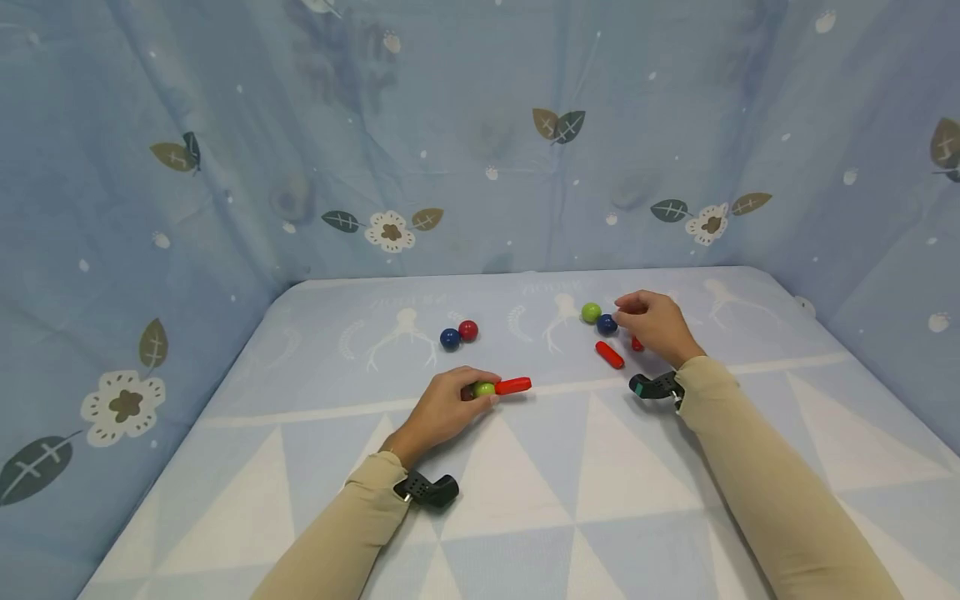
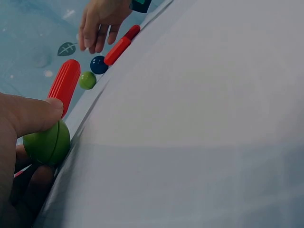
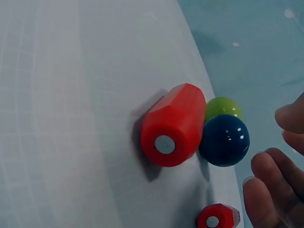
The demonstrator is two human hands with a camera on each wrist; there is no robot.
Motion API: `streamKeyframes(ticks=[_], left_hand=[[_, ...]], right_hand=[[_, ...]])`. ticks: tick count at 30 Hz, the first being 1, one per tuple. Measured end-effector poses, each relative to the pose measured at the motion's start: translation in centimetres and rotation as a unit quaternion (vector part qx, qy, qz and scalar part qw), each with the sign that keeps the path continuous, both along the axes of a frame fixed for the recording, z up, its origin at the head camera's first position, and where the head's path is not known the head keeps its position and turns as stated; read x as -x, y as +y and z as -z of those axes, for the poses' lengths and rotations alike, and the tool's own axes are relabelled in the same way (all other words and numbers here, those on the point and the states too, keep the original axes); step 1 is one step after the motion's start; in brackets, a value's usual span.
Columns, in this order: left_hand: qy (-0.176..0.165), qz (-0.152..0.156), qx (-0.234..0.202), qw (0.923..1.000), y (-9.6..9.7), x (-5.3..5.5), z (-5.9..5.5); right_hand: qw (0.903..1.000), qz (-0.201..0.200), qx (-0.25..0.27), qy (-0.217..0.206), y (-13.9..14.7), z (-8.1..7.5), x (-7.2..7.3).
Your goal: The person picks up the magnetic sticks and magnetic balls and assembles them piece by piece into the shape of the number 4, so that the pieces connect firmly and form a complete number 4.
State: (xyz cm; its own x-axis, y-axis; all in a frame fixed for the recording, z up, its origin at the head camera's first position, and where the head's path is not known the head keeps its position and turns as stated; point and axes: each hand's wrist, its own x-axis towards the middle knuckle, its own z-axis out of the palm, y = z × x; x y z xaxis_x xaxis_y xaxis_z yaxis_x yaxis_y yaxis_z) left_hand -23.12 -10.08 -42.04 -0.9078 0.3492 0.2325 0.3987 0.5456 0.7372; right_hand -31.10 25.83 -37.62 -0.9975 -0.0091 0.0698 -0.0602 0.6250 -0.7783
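The left hand (image 1: 442, 408) pinches a green ball (image 1: 483, 388) between thumb and fingers, and a red stick (image 1: 514, 385) points out to the right of that pinch. In the left wrist view the thumb lies across the place where stick and ball meet, so whether the two are joined cannot be told.

The right hand (image 1: 656, 327) holds nothing; its fingers are bent and apart. Just left of its fingertips sits a dark blue ball (image 1: 607, 325), with a second green ball (image 1: 591, 312) beyond it. Toward the person from the same fingertips lies a loose red stick (image 1: 610, 355), and under the palm another red stick (image 1: 637, 342) shows only in part. Ahead of the left grip, well apart from it, a navy ball (image 1: 450, 338) rests beside a dark red ball (image 1: 468, 331).

For good work, the left pinch should be firm enough that the round ball cannot roll, with the stick in line with its middle. The right fingers would do best to come down on both sides of whichever piece they take, lightly, since a one-sided nudge could send the blue ball into its green neighbour.
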Motion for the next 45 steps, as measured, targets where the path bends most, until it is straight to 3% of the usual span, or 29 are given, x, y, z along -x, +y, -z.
streamKeyframes(ticks=[5, 17, 31, 40, 45], left_hand=[[-0.003, 0.001, 0.002, 1.0000, 0.0, 0.0, 0.0], [-0.001, 0.003, 0.001, 1.0000, 0.1, 0.0, 0.0], [-0.005, 0.007, 0.007, 0.9999, 0.0, -0.1, 0.0], [0.003, 0.006, 0.003, 1.0000, -0.1, 0.1, 0.2], [0.004, 0.006, 0.007, 0.9999, -0.1, 0.1, 0.1]], right_hand=[[0.9996, -0.005, -0.022, 0.016, -0.2, 0.3, 0.3], [0.9990, -0.006, -0.043, -0.008, -0.5, 1.3, 1.3], [0.9935, -0.047, -0.104, -0.005, -1.1, 1.3, 1.3], [0.9901, -0.055, -0.124, 0.037, -1.2, 1.5, 1.4], [0.9935, -0.038, -0.092, 0.055, -1.2, 1.4, 0.6]])
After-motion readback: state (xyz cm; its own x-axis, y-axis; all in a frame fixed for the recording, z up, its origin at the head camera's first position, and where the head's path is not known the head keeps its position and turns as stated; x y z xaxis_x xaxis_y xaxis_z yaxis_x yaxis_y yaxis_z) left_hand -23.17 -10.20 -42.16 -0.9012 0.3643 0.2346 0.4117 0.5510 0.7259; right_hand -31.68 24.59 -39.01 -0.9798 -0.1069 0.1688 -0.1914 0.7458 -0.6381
